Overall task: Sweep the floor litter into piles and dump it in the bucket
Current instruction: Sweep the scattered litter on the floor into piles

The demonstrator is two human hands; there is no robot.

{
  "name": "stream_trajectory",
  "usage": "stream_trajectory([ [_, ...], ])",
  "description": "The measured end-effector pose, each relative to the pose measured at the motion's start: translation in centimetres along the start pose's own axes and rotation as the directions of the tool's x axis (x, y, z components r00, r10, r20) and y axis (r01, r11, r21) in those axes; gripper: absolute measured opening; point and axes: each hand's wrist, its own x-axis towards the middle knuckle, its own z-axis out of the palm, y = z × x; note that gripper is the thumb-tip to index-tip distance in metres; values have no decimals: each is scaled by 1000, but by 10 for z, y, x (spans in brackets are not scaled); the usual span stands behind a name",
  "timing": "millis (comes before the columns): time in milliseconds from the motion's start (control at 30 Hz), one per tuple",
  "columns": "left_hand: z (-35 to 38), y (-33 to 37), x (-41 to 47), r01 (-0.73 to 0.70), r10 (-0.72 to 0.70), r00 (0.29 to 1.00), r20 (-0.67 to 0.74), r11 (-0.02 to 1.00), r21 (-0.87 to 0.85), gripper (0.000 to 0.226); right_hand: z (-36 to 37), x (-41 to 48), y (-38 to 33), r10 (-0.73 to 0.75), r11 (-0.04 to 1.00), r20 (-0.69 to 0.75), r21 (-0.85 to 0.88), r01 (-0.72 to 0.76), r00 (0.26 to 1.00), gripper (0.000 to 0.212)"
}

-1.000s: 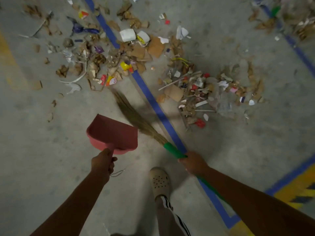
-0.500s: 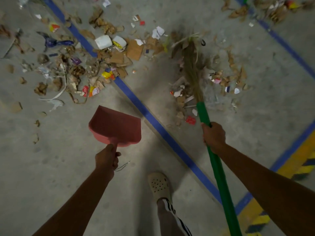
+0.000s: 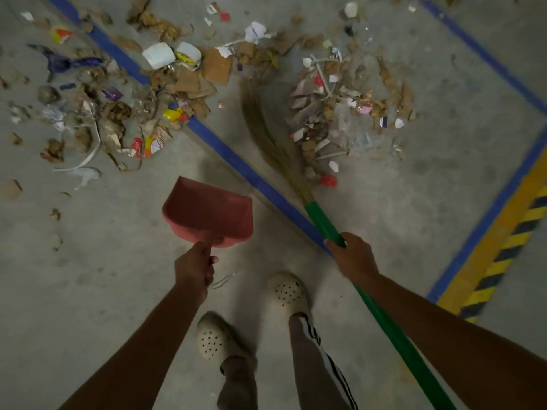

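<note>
My left hand [image 3: 194,269] grips the handle of a red dustpan [image 3: 208,213], held just above the concrete floor with its mouth facing away from me. My right hand [image 3: 352,257] grips the green handle of a straw broom [image 3: 322,221]. The broom's bristles [image 3: 266,125] lie on the floor along the left edge of a litter pile [image 3: 340,105] of paper, cardboard scraps and red bits. A second, wider spread of litter [image 3: 124,99] with cardboard, white cups and wrappers lies at the upper left. No bucket is in view.
A blue floor line [image 3: 236,164] runs diagonally between the two litter areas. A yellow and black hazard stripe [image 3: 503,241] with a blue border lies at the right. My two feet in pale clogs [image 3: 284,291] stand just behind the dustpan. Scattered scraps dot the far left floor.
The broom swung from the left side across to the right pile, then its bristles came back leftward along that pile's edge. My right hand moved nearer to me. The dustpan barely moved.
</note>
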Motion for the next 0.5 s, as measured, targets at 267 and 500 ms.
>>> stream_trajectory([
  [267,-42,-27,-17,43,-21,994,-107,977,207,29,11,-61,81,125,937,238,-348,-36,963,31],
  [500,21,-52,-25,25,-2,997,-81,958,286,23,-61,-3,135,352,895,124,-336,-294,928,30],
])
